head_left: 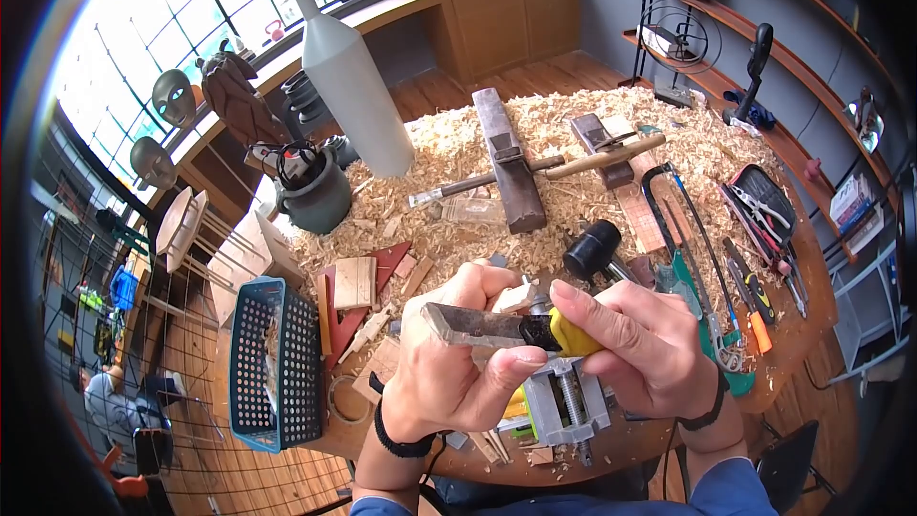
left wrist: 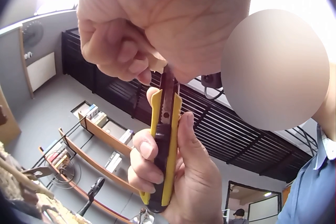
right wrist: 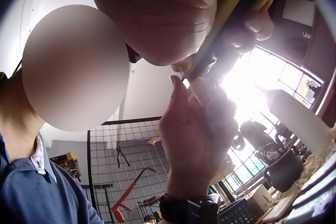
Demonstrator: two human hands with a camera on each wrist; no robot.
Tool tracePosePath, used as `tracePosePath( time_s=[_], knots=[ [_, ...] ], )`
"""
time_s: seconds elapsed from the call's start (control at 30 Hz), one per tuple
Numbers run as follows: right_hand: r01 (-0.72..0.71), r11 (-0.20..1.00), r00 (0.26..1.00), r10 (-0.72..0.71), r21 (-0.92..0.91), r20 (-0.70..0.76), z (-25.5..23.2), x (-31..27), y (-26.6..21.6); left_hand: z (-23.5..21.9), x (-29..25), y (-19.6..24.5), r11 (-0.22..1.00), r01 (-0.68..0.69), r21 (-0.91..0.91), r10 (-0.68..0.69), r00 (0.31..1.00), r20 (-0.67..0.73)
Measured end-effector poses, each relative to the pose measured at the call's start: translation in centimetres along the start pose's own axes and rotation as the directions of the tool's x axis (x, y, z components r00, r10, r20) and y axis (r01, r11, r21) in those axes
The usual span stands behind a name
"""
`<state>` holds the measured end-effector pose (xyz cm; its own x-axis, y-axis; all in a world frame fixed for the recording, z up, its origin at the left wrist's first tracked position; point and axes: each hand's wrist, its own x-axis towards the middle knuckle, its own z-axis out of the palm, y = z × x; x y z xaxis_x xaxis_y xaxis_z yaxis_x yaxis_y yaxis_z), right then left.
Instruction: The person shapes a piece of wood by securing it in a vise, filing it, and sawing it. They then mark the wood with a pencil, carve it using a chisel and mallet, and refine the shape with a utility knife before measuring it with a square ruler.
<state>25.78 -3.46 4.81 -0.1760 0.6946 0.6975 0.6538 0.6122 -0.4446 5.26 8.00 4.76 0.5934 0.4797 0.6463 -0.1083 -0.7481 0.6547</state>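
My right hand [head_left: 650,349] grips a yellow and black utility knife [head_left: 570,334], its wide blade [head_left: 478,325] pointing left across my left hand [head_left: 449,373]. Between the left hand's fingers is a small pale wood piece [head_left: 516,298], mostly covered. In the left wrist view, the knife [left wrist: 167,169] stands upright in the curled fingers of the right hand [left wrist: 197,187], and its blade meets the wood piece [left wrist: 157,65] under the left hand [left wrist: 168,16]. The right wrist view shows the left thumb raised close to the blade; fingers hide the contact there.
A metal vise [head_left: 568,401] stands below the hands, with a black mallet [head_left: 594,247] behind them. Wood shavings [head_left: 439,143] cover much of the table around two planes. A teal basket [head_left: 250,373] sits at left; saws and pliers [head_left: 764,215] lie at right.
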Motion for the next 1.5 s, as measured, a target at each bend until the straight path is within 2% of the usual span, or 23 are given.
tracePosePath(
  time_s=[0.23, 0.33, 0.4, 0.57, 0.73, 0.83, 0.87, 0.9, 0.93, 1.03, 1.07, 1.1, 1.13, 1.17, 1.23, 1.33, 1.37, 1.43, 1.5],
  knots=[
    [0.008, 1.000, 1.000, -0.008, -0.019, -0.016, 0.3, 0.1, 0.6, 0.0, 0.0, -0.1, 0.999, 0.043, 0.016, -0.043, 0.999, 0.012],
    [0.013, 0.999, 1.000, -0.014, -0.037, -0.027, 0.4, 0.1, 0.8, 0.0, 0.0, -0.1, 0.997, 0.034, 0.066, -0.035, 0.999, 0.016],
    [0.013, 0.999, 1.000, -0.014, -0.052, -0.026, 0.3, 0.1, 0.8, 0.1, 0.1, -0.2, 0.994, -0.024, 0.108, 0.021, 0.999, 0.031],
    [0.020, 0.997, 0.999, -0.023, -0.076, -0.044, 0.5, 0.0, 1.0, 0.3, 0.1, 0.1, 0.987, -0.028, 0.159, 0.025, 1.000, 0.016],
    [0.066, 0.981, 0.994, -0.081, -0.182, -0.072, 0.7, 0.0, 1.2, 0.2, 0.2, 0.5, 0.988, -0.029, 0.150, 0.027, 0.999, 0.021],
    [0.066, 0.964, 0.991, -0.093, -0.258, -0.092, 0.7, 0.0, 1.1, 0.1, 0.3, 0.9, 0.993, 0.034, 0.111, -0.036, 0.999, 0.020],
    [0.068, 0.964, 0.991, -0.094, -0.257, -0.091, 0.8, 0.0, 1.2, 0.0, 0.3, 1.0, 0.993, 0.092, 0.068, -0.095, 0.994, 0.045],
    [0.088, 0.939, 0.986, -0.131, -0.331, -0.108, 0.9, -0.1, 1.4, -0.1, 0.3, 1.0, 0.988, 0.150, 0.026, -0.152, 0.986, 0.072],
    [0.106, 0.909, 0.978, -0.168, -0.404, -0.123, 0.9, -0.1, 1.4, -0.1, 0.2, 0.7, 0.988, 0.150, 0.025, -0.152, 0.986, 0.069],
    [0.070, 0.883, 0.969, -0.170, -0.464, -0.179, 0.8, -0.2, 0.9, 0.0, 0.2, 0.3, 0.997, 0.076, -0.014, -0.075, 0.995, 0.059],
    [0.072, 0.883, 0.970, -0.171, -0.463, -0.175, 0.7, -0.2, 0.8, -0.3, 0.5, 1.1, 0.991, 0.132, -0.007, -0.132, 0.989, 0.062],
    [0.013, 0.933, 0.970, -0.099, -0.359, -0.221, 0.6, -0.3, 0.7, -0.4, 0.6, 1.5, 0.982, 0.187, 0.001, -0.187, 0.980, 0.065],
    [-0.003, 0.962, 0.974, -0.059, -0.273, -0.217, 0.3, -0.2, 0.5, -0.1, 0.4, 1.1, 0.982, 0.188, 0.001, -0.188, 0.980, 0.061],
    [-0.021, 0.982, 0.977, -0.019, -0.187, -0.213, 0.1, 0.0, 0.4, 0.4, 0.1, 0.4, 0.969, 0.209, -0.131, -0.206, 0.978, 0.036],
    [-0.009, 0.993, 0.985, -0.011, -0.117, -0.172, 0.3, 0.0, 0.5, 0.7, -0.4, 0.0, 0.939, 0.222, -0.261, -0.227, 0.974, 0.012],
    [-0.004, 1.000, 0.994, 0.004, -0.007, -0.107, 0.7, 0.1, 0.5, 0.4, -0.5, 0.0, 0.945, 0.242, -0.221, -0.250, 0.968, -0.006],
    [-0.019, 1.000, 0.997, 0.019, -0.002, -0.074, 0.7, 0.1, 0.5, 0.1, -0.1, -0.1, 0.972, 0.161, -0.169, -0.164, 0.987, -0.004],
    [-0.024, 1.000, 0.998, 0.025, 0.010, -0.052, 0.8, 0.1, 0.5, 0.0, 0.1, -0.1, 0.990, 0.077, -0.117, -0.077, 0.997, 0.004],
    [-0.034, 0.999, 0.998, 0.035, 0.019, -0.042, 0.7, 0.2, 0.4, -0.1, 0.0, 0.1, 0.979, 0.134, -0.156, -0.131, 0.991, 0.030]
  ],
)
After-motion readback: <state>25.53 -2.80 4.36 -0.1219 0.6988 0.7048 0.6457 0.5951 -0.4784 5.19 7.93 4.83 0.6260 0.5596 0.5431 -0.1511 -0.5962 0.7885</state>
